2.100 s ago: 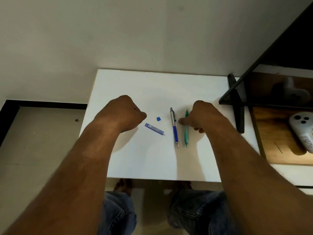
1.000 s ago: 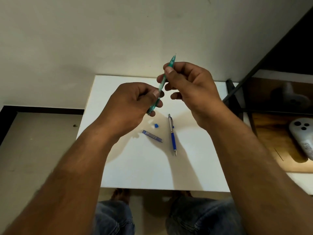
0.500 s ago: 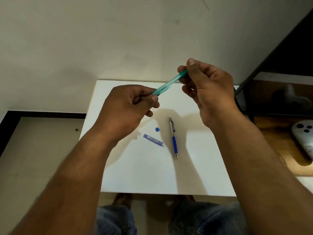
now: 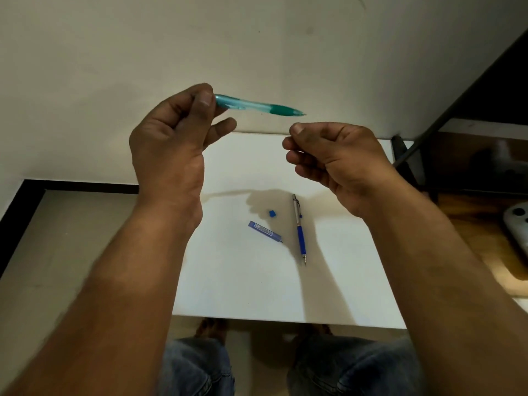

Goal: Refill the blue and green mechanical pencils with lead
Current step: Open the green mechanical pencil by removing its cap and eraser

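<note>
My left hand [image 4: 171, 144] is raised above the white table [image 4: 243, 284] and pinches the clear back end of the green mechanical pencil [image 4: 257, 105]. The pencil lies nearly level in the air, tip pointing right. My right hand [image 4: 337, 155] hovers just below that tip without touching it, fingers curled in, thumb close to the forefinger, nothing visible in it. The blue mechanical pencil [image 4: 299, 227] lies on the table, tip toward me. Left of it are a blue lead case [image 4: 264, 230] and a small blue cap [image 4: 272, 213].
A black-framed shelf [image 4: 414, 150] stands at the table's right edge, over a wooden surface holding a white controller [image 4: 517, 227]. A plain wall rises right behind the table. My knees in jeans [image 4: 200, 367] show under the near edge.
My right hand lifted the green pencil off the table and both hands held it. Now my right hand has let go and dropped below the tip; my left hand keeps the pencil, turned level.
</note>
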A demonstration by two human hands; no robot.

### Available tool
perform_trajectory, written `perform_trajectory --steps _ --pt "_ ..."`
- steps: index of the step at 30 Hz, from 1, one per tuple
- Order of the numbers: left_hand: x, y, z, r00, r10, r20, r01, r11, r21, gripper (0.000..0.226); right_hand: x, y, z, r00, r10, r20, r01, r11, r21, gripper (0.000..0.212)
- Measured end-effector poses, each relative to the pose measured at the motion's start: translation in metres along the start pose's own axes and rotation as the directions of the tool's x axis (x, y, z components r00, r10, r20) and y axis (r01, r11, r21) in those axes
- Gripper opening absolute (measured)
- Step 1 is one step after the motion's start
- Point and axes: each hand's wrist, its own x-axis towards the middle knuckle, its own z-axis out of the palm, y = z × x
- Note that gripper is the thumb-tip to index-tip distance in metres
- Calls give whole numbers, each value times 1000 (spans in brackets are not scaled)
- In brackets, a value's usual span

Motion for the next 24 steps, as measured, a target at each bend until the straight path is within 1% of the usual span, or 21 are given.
perform_trajectory --steps 3,5,7,14,18,24 --pt "-1 1 2 997 76 21 -77 996 55 13 0 -1 2 999 -27 -37 27 1000 -3 17" --pt "-2 0 3 993 116 10 -117 989 87 16 0 -3 1 997 -57 -60 59 998 38 22" --pt "-1 -1 2 991 135 -7 -133 986 101 19 -1 -5 0 996 -73 -55 76 995 69 20" --pt "-2 -2 3 993 118 -13 -115 986 117 20 2 0 5 994 -68 -82 75 994 77 15" --pt "-4 -2 4 993 118 0 -117 985 127 18 3 2 3 994 -56 -92 62 996 70 16" --pt "-3 0 5 993 114 -22 -109 982 152 17 3 2 -1 999 -24 -28 25 999 44 10"
